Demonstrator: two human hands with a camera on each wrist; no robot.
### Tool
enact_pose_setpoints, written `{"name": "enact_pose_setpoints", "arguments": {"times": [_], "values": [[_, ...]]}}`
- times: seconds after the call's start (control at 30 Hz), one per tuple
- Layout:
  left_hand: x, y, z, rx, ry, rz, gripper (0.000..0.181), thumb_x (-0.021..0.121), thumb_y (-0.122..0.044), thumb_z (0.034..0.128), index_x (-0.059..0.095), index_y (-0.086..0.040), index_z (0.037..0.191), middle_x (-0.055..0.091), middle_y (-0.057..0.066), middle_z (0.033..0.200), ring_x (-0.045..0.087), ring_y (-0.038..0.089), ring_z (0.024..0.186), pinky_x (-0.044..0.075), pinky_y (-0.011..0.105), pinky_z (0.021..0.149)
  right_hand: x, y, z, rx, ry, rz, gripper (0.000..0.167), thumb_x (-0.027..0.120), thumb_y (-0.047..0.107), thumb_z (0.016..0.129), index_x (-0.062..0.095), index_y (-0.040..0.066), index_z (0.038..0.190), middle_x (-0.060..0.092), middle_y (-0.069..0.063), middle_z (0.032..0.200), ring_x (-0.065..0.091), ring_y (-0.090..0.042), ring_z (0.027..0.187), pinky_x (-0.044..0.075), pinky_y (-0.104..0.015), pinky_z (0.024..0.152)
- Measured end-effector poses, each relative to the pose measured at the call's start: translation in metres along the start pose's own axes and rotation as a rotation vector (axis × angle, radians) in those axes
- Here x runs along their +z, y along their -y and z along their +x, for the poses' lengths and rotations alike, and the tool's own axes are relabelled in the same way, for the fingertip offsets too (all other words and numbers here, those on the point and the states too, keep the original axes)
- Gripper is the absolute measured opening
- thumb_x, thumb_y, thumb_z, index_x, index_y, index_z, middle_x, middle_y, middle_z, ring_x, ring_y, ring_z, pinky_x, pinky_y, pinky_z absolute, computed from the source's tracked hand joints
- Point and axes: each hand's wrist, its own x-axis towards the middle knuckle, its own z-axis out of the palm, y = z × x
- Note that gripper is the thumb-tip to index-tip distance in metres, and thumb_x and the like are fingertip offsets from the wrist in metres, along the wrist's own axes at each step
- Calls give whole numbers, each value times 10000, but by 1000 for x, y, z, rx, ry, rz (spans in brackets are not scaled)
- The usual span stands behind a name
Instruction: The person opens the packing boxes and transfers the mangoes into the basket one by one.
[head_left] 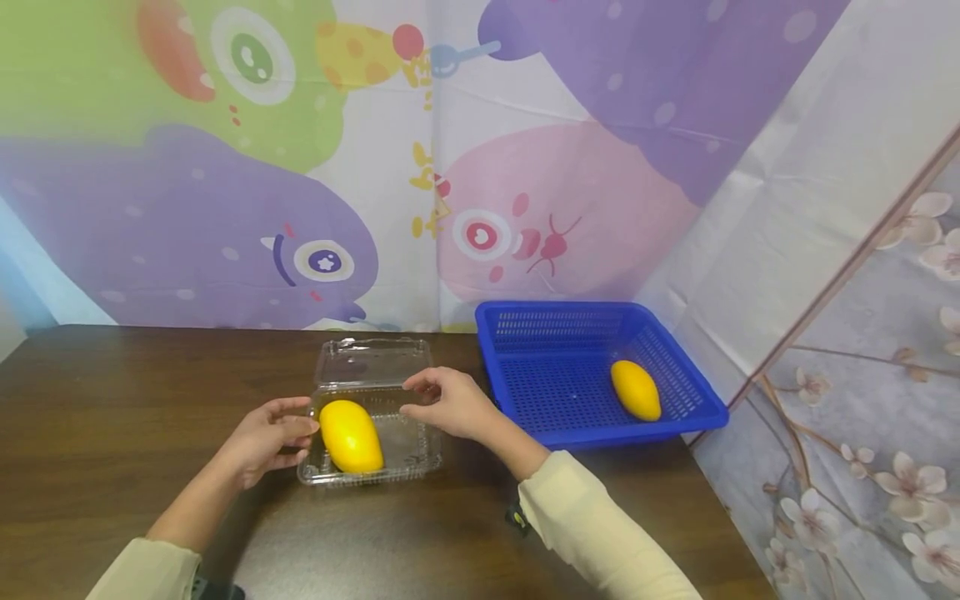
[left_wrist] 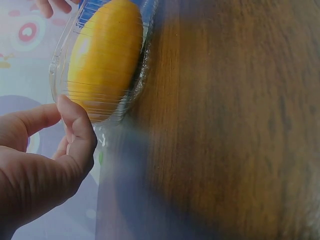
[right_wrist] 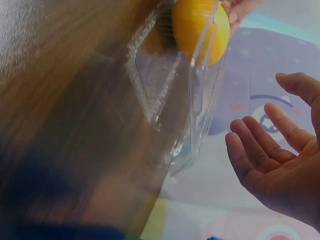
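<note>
A yellow mango (head_left: 351,437) lies in the left part of a clear plastic clamshell box (head_left: 408,450), whose lid (head_left: 375,363) is folded open toward the wall. My left hand (head_left: 272,442) pinches the box's left rim between thumb and finger; the left wrist view shows the fingertips at that edge, beside the mango (left_wrist: 105,60). Over the box's right side hovers my right hand (head_left: 453,406), thumb and fingers apart. In the right wrist view this hand (right_wrist: 280,160) holds nothing and stays clear of the box (right_wrist: 195,100).
To the right of the box stands a blue plastic basket (head_left: 547,392) with another mango (head_left: 636,390) inside. Both stand on a dark wooden table (head_left: 150,392). A cartoon-printed cloth (head_left: 405,275) hangs behind, and a flowered cloth (head_left: 862,400) hangs along the right.
</note>
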Motion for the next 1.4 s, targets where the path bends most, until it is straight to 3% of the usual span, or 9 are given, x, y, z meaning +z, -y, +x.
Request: {"name": "enact_pose_setpoints", "arguments": {"times": [0.7, 0.93, 1.23, 1.4], "values": [[-1, -1, 1, 4, 14, -5, 657, 572, -141, 914, 206, 30, 1432, 574, 20, 975, 557, 127, 786, 555, 243, 673, 32, 3, 10, 8, 48, 60, 357, 715, 283, 821, 661, 117, 1131, 650, -69, 1108, 609, -203, 968, 501, -207, 783], [0, 0, 1, 7, 13, -11, 656, 572, -142, 914, 207, 26, 1432, 574, 8, 961, 559, 124, 785, 554, 243, 672, 43, 7, 15, -4, 49, 62, 357, 718, 287, 817, 661, 118, 1127, 658, -52, 1078, 602, -126, 900, 489, -165, 754], [-1, 1, 1, 5, 20, -14, 661, 571, -150, 917, 201, 27, 1435, 573, 8, 961, 559, 119, 784, 553, 242, 671, 59, 13, 20, 57, 12, 75, 378, 725, 306, 802, 657, 143, 1136, 649, -50, 1098, 594, -119, 889, 481, -173, 732], [0, 1, 0, -3, 14, -18, 661, 573, -150, 915, 204, 27, 1433, 582, 8, 964, 560, 122, 784, 553, 241, 667, 69, 17, 24, 127, 20, 46, 471, 725, 364, 792, 607, 173, 1206, 613, -22, 1174, 572, -142, 998, 492, -222, 786]]}}
